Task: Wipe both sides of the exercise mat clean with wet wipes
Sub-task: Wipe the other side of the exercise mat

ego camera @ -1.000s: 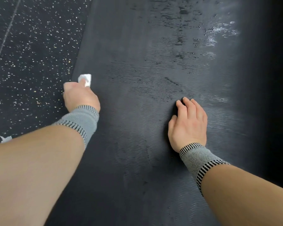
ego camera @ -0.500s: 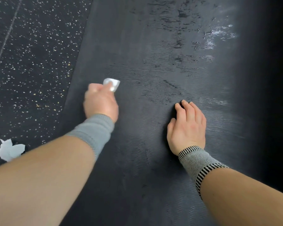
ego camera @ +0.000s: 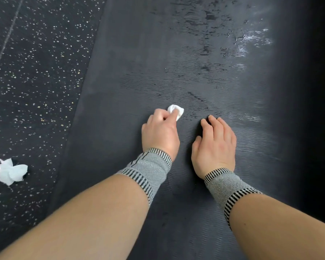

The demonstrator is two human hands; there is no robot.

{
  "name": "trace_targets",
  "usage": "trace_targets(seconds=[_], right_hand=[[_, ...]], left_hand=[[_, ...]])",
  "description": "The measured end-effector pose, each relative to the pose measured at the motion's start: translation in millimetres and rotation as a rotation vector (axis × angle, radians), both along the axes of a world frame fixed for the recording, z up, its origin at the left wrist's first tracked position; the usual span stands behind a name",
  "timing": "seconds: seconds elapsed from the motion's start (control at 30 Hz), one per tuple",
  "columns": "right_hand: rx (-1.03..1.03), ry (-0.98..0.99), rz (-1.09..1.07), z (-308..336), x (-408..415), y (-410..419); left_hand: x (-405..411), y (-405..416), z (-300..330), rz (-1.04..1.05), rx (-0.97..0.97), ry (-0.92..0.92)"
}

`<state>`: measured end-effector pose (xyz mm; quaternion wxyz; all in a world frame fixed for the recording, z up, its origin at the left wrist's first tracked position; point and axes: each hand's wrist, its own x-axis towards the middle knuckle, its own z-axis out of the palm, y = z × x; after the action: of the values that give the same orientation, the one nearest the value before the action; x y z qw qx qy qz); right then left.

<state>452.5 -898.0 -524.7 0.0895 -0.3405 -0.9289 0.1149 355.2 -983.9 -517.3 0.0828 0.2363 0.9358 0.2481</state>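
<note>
White wet wipe (ego camera: 175, 111) pinched by left hand (ego camera: 160, 135) | right hand (ego camera: 215, 147) relaxed, flat on mat (ego camera: 120, 91) just beside

A gym: black speckled rubber flooring (ego camera: 36, 76) lies left of the ribbed exercise mat (ego camera: 176, 53), the floor's seam line further left.

A dark floor (ego camera: 36, 76) flecked with white fills the left of the frame. A thin pale seam (ego camera: 7, 37) crosses its upper left. Light glares at upper right.
</note>
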Motion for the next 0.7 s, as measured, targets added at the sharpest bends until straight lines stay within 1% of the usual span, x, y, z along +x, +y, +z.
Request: trace_targets(seconds=[0.03, 0.1, 0.13, 0.17, 0.2, 0.23, 0.3, 0.33, 0.37, 0.43, 0.5, 0.6, 0.63, 0.7], right_hand=[[-0.004, 0.003, -0.002, 0, 0, 0], [-0.01, 0.011, -0.007, 0, -1, 0], [-0.013, 0.013, -0.007, 0, -1, 0], [-0.014, 0.016, -0.006, 0, -1, 0], [-0.014, 0.018, -0.004, 0, -1, 0], [-0.017, 0.018, -0.003, 0, 0, 0], [-0.024, 0.017, -0.008, 0, 0, 0], [-0.025, 0.018, -0.011, 0, -1, 0], [-0.024, 0.02, -0.014, 1, -1, 0], [-0.023, 0.021, -0.014, 1, -1, 0], [-0.023, 0.018, -0.01, 1, -1, 0], [-0.03, 0.0, -0.008, 0, 0, 1], [-0.041, -0.008, -0.009, 0, 0, 1], [-0.039, -0.003, -0.005, 1, 0, 1]], left_hand=[[-6, -5, 1, -0.094, -0.02, 0.047], [-29, -18, 1, -0.048, -0.1, 0.117], [-47, -29, 0, 0.107, -0.122, 0.08], [-68, -41, -2, 0.33, -0.104, 0.072], [-88, -54, -3, 0.54, -0.146, 0.031], [-102, -64, -4, 0.674, -0.146, 0.004], [-108, -72, -4, 0.71, -0.138, 0.005], [-103, -68, -3, 0.661, -0.188, 0.001], [-93, -58, 2, 0.644, -0.187, -0.024], [-66, -33, 3, 0.545, -0.179, -0.04], [-33, -7, 1, 0.376, -0.136, -0.053], [10, 24, 6, 0.056, -0.097, -0.049], [16, 28, 9, -0.027, -0.1, -0.058], [10, 24, 11, -0.133, -0.134, -0.001]])
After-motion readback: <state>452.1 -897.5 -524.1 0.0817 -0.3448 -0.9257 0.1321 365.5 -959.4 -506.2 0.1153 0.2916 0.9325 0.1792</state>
